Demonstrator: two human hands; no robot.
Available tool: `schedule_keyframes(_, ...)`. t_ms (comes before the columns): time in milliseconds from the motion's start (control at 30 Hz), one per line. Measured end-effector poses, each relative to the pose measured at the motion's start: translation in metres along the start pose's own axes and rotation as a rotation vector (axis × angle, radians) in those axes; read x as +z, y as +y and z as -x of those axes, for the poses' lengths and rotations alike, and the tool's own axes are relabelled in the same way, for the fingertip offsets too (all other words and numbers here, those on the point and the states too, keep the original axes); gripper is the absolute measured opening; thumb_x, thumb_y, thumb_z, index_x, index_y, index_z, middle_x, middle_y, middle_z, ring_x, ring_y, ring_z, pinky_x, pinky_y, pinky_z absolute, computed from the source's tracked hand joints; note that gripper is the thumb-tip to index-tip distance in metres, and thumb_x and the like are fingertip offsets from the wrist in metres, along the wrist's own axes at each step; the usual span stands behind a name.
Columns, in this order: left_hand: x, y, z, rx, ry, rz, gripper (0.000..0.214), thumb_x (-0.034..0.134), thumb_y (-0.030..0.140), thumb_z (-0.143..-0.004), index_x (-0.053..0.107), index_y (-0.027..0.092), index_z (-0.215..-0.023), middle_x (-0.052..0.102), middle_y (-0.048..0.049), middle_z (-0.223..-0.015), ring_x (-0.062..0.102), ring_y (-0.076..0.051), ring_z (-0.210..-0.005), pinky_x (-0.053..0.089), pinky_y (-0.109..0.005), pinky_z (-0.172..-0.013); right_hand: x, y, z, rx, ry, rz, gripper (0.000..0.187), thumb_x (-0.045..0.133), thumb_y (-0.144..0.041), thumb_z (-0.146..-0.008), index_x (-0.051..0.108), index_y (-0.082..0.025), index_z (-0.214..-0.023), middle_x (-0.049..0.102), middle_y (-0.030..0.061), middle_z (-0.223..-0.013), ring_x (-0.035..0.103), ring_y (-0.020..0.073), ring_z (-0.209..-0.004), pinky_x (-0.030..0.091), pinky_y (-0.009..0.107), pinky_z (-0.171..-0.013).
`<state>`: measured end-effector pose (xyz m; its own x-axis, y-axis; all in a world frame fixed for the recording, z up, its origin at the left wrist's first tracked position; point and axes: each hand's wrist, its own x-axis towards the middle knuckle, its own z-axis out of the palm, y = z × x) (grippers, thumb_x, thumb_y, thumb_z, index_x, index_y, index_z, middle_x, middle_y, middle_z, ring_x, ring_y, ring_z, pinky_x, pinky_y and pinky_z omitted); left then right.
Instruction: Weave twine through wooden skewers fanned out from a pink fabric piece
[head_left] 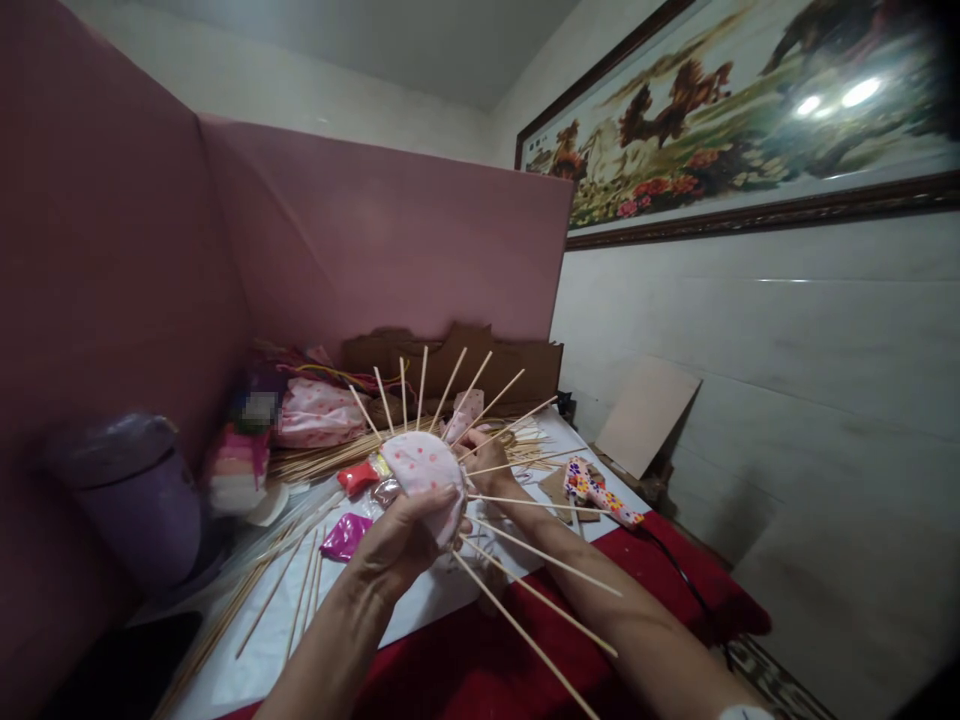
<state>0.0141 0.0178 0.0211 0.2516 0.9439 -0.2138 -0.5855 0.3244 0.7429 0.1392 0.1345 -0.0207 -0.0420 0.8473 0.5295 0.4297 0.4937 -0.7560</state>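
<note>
A round disc (420, 462) covered in pale pink fabric with red dots is held up over the table. Thin wooden sticks (534, 552) fan out from its rim, upward, to the right and toward me. My left hand (409, 540) grips the disc's lower edge, its thumb lying across the fabric. On the far right side of the rim, my right hand (486, 462) has its fingers closed at the base of a stick; other sticks cross in front of it and partly hide the fingertips.
A flower-patterned glue gun (600, 492) with a black cord lies at right on the white tabletop (420, 610). Red (358, 478) and magenta packets (345, 537), loose sticks (300, 590) and dotted fabric (321, 412) lie left. A purple bin (142, 510) stands far left; cardboard (517, 365) stands behind.
</note>
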Motion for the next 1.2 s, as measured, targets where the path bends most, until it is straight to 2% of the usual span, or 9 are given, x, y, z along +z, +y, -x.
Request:
schedule_keyframes(167,0.0,0.002,-0.003,0.075,-0.023,0.089,0.015,0.06,-0.003,-0.062,0.062,0.008,-0.072,0.066,-0.0057,-0.068,0.061,-0.013,-0.059,0.051,-0.023,-0.058,-0.021,0.004,-0.006,-0.025,0.08,0.067,0.015,0.055,-0.028,-0.072,0.059,-0.017,-0.063,0.057,0.0006,-0.058,0.048,0.0138,-0.056,0.034,0.025,-0.054)
schedule_keyframes(300,-0.005,0.004,-0.008,0.115,-0.065,0.08,0.014,0.062,0.0,-0.062,0.062,0.008,-0.072,0.065,-0.0057,-0.067,0.06,-0.012,-0.058,0.05,-0.022,-0.057,-0.05,0.011,-0.009,-0.022,0.131,0.068,0.021,0.055,-0.034,-0.073,0.057,-0.016,-0.062,0.055,-0.0001,-0.058,0.046,0.0123,-0.053,0.033,0.023,-0.051)
schedule_keyframes(367,-0.007,0.005,-0.009,0.137,-0.038,0.071,0.015,0.063,0.0,-0.06,0.062,0.009,-0.072,0.065,-0.0051,-0.066,0.06,-0.012,-0.057,0.05,-0.021,-0.056,-0.071,0.012,-0.008,-0.029,0.128,0.061,0.023,0.057,-0.036,-0.071,0.055,-0.016,-0.06,0.051,-0.0015,-0.055,0.043,0.0113,-0.051,0.032,0.023,-0.049)
schedule_keyframes(500,-0.01,0.009,-0.011,0.198,0.021,0.064,0.018,0.062,-0.002,-0.058,0.062,0.01,-0.071,0.064,-0.0033,-0.064,0.059,-0.012,-0.055,0.05,-0.021,-0.053,-0.113,0.008,0.0,-0.114,-0.004,0.004,0.017,0.056,-0.032,-0.074,0.056,-0.017,-0.068,0.048,-0.0027,-0.059,0.042,0.0108,-0.054,0.032,0.022,-0.05)
schedule_keyframes(667,-0.01,0.011,-0.012,0.199,0.086,0.002,0.02,0.061,-0.003,-0.058,0.061,0.01,-0.072,0.065,-0.0039,-0.065,0.059,-0.012,-0.055,0.05,-0.021,-0.053,-0.143,-0.009,0.012,-0.207,0.051,0.038,0.015,0.055,-0.031,-0.078,0.056,-0.017,-0.073,0.051,-0.0007,-0.065,0.045,0.0122,-0.061,0.035,0.023,-0.056)
schedule_keyframes(867,-0.012,0.012,-0.009,0.136,0.051,-0.079,0.019,0.063,-0.001,-0.057,0.062,0.008,-0.073,0.066,-0.0067,-0.064,0.061,-0.014,-0.054,0.05,-0.023,-0.053,-0.149,-0.034,0.007,-0.286,0.091,0.088,0.016,0.054,-0.031,-0.08,0.058,-0.017,-0.072,0.053,0.0009,-0.067,0.046,0.0129,-0.063,0.035,0.024,-0.057)
schedule_keyframes(1000,-0.015,0.015,-0.007,0.069,0.031,-0.06,0.016,0.062,0.0,-0.059,0.062,0.007,-0.073,0.066,-0.0078,-0.063,0.062,-0.015,-0.053,0.05,-0.023,-0.051,-0.146,-0.029,0.0,-0.233,0.084,0.031,0.016,0.054,-0.032,-0.078,0.06,-0.017,-0.074,0.052,0.0,-0.064,0.044,0.0121,-0.059,0.034,0.023,-0.053)
schedule_keyframes(1100,-0.016,0.016,-0.005,0.024,0.009,-0.044,0.012,0.061,0.001,-0.061,0.061,0.007,-0.072,0.067,-0.0081,-0.062,0.062,-0.015,-0.052,0.051,-0.025,-0.051,-0.132,-0.018,0.001,-0.157,0.1,-0.017,0.019,0.053,-0.034,-0.077,0.059,-0.016,-0.072,0.051,-0.0001,-0.062,0.043,0.0119,-0.056,0.034,0.023,-0.052)
schedule_keyframes(1200,-0.014,0.013,-0.003,-0.026,-0.026,-0.042,0.016,0.061,-0.001,-0.06,0.062,0.006,-0.075,0.067,-0.0093,-0.064,0.062,-0.016,-0.053,0.051,-0.025,-0.052,-0.106,-0.01,0.005,-0.098,0.083,-0.076,0.019,0.054,-0.033,-0.075,0.058,-0.016,-0.069,0.054,0.0003,-0.062,0.046,0.0126,-0.057,0.036,0.023,-0.054)
